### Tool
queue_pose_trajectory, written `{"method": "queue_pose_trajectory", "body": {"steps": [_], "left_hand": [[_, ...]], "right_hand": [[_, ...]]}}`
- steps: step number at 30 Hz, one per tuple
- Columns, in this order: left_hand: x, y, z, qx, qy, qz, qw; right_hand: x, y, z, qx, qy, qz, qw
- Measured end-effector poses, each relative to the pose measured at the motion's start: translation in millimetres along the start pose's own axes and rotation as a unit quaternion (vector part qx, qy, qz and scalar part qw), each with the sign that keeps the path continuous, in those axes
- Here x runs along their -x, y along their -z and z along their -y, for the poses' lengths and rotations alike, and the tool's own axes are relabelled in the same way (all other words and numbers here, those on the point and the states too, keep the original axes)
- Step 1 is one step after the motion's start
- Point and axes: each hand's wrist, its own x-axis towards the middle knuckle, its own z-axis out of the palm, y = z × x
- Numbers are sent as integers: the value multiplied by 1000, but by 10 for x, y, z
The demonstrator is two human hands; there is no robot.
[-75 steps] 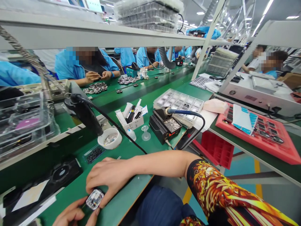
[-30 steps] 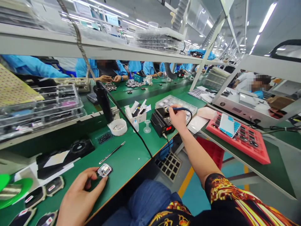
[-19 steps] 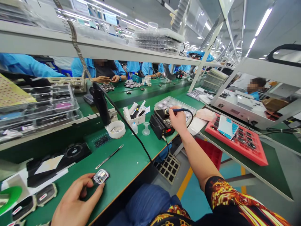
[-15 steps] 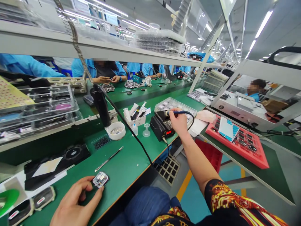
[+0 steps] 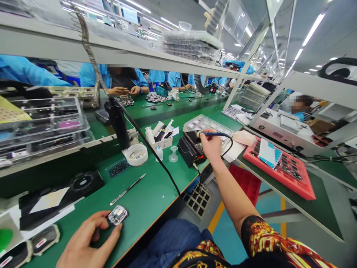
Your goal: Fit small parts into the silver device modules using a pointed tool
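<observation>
At the bench's near edge my left hand (image 5: 89, 238) pinches a small square watch-like module (image 5: 118, 215) between thumb and forefinger; pale parts show in its open face. Further right, my right hand (image 5: 212, 147) is closed around the handle of a soldering iron (image 5: 199, 134). Its tip end is hidden in the holder of a black soldering station (image 5: 189, 152) with a red display, and a dark blue cable (image 5: 224, 134) loops from the handle. Metal tweezers (image 5: 127, 189) lie on the green bench just beyond the module.
A round white dish (image 5: 139, 158), a box of syringes (image 5: 163, 141), a small bottle (image 5: 159, 153) and a clear spool (image 5: 173, 153) stand mid-bench. A black lamp-like tube (image 5: 117, 119) hangs above. Red tray (image 5: 301, 186) at right. Co-workers in blue sit opposite.
The view has shifted slightly, moving nearby things a little left. Both hands keep their grips, with the iron still at its holder.
</observation>
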Motion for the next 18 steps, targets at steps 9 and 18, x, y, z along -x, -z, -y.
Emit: {"method": "queue_pose_trajectory", "body": {"steps": [9,18], "left_hand": [[4,-9,-9,-12,-5,21,1000],[9,51,-147,-31,-13,38,999]], "right_hand": [[8,-85,17,50,40,-50,997],[16,-128,122,66,29,-84,994]]}}
